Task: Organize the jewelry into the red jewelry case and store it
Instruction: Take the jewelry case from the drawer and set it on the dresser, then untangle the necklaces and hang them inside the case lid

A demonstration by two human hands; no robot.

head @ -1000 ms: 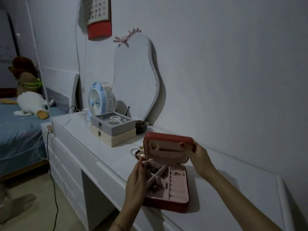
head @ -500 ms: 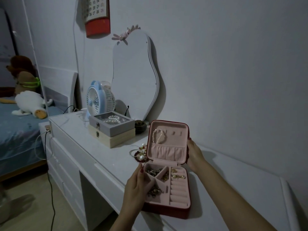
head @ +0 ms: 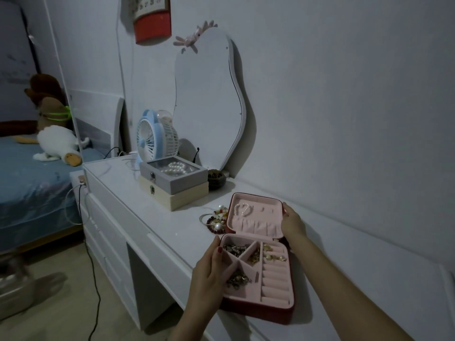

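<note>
The open red jewelry case with pink lining [head: 261, 308] sits on the white desktop [head: 152, 217]. At its ten o'clock, touching the lid, lies a loose heap of beaded bracelets [head: 216, 219]; farther out stand stacked grey and beige boxes [head: 173, 184]. Bare desktop stretches toward three o'clock.

Home bedroom — bed [head: 29, 188] with plush toys [head: 57, 143], white dressing table [head: 152, 217], mirror [head: 206, 99].

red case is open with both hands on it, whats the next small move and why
Probably free the left hand from the case's base and reach for the loose pile of bracelets on the dresser, just left of the lid. The lid already stands open with the right hand on its edge, and that pile lies outside the case.
</note>
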